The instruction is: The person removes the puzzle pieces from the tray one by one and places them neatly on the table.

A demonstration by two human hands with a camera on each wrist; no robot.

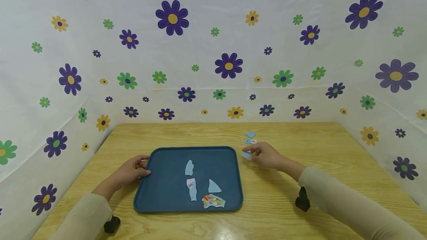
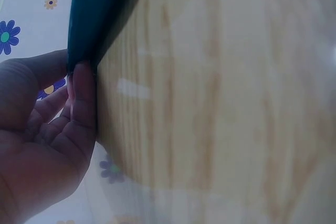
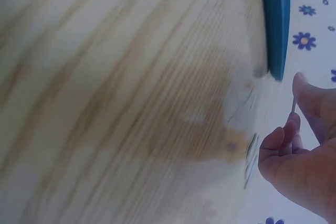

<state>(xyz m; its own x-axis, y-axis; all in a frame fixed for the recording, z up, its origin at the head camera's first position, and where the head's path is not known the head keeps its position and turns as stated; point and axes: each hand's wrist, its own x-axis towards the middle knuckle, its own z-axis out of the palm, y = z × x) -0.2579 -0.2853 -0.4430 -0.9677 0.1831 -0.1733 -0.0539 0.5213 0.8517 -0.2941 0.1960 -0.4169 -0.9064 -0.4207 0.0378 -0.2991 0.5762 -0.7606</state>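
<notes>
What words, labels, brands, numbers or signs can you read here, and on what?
No readable words, labels, brands, numbers or signs.
Blue scrap in the right hand: mark too small to read.
Blue-and-white paper just beyond: dark marks, likewise unreadable.
Tray: none visible.

One tray (image 1: 163, 180), perhaps seven paper pieces (image 1: 214, 186)
</notes>
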